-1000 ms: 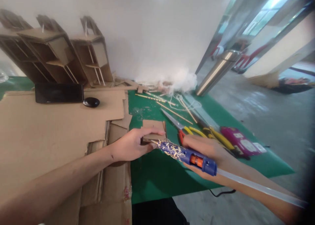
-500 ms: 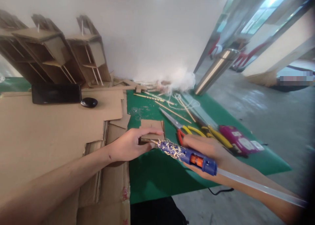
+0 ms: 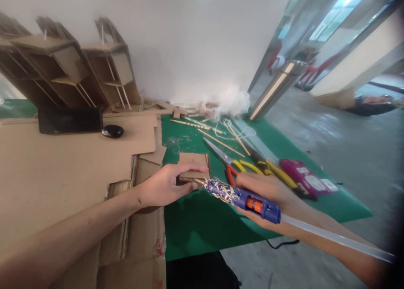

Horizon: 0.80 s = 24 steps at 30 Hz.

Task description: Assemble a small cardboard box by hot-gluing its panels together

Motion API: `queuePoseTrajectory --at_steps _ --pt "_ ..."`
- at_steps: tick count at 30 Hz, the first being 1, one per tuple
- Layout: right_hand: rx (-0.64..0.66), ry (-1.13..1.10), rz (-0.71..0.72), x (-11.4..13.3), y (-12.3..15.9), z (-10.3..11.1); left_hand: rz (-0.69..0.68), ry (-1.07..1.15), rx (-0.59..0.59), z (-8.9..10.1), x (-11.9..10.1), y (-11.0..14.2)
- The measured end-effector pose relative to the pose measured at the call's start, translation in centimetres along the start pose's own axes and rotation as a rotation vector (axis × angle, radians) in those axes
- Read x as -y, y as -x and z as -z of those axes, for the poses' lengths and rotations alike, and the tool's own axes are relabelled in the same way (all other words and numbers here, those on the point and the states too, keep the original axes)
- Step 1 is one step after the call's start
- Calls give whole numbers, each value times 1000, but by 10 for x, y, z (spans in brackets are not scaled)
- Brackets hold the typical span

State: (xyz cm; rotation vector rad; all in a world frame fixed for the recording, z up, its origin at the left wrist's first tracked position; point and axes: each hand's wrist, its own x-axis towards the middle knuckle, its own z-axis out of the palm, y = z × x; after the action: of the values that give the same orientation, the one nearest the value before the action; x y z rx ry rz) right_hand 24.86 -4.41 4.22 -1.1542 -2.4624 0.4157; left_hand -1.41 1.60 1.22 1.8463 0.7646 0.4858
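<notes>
My left hand [image 3: 166, 183] pinches a small cardboard piece [image 3: 193, 162] on the green mat [image 3: 202, 221], thumb under and fingers over its near edge. My right hand [image 3: 268, 192] is wrapped round a blue glue gun [image 3: 243, 198] with an orange trigger part and a clear glue stick [image 3: 334, 238] trailing back. The gun's nozzle touches the cardboard piece at its near edge, just beside my left fingertips.
Large cardboard sheets [image 3: 63, 171] cover the table's left, with a black phone [image 3: 70, 120] and a black pebble-shaped object [image 3: 112, 131]. Cardboard models [image 3: 78, 65] stand at the back. Scissors [image 3: 227, 160], yellow-handled pliers [image 3: 277, 173], a magenta box [image 3: 304, 177], wooden sticks [image 3: 217, 139], white fluff [image 3: 230, 103] and a steel flask [image 3: 276, 91] lie right.
Both hands keep their grip and stay almost still; the whole view has drifted slightly, with the gun nozzle staying at the cardboard piece.
</notes>
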Motion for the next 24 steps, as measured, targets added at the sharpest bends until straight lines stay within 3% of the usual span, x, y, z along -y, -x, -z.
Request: queuePoseTrajectory --at_steps 24 --pt "6 25 -28 0 4 4 -5 -45 -2 1 1 2"
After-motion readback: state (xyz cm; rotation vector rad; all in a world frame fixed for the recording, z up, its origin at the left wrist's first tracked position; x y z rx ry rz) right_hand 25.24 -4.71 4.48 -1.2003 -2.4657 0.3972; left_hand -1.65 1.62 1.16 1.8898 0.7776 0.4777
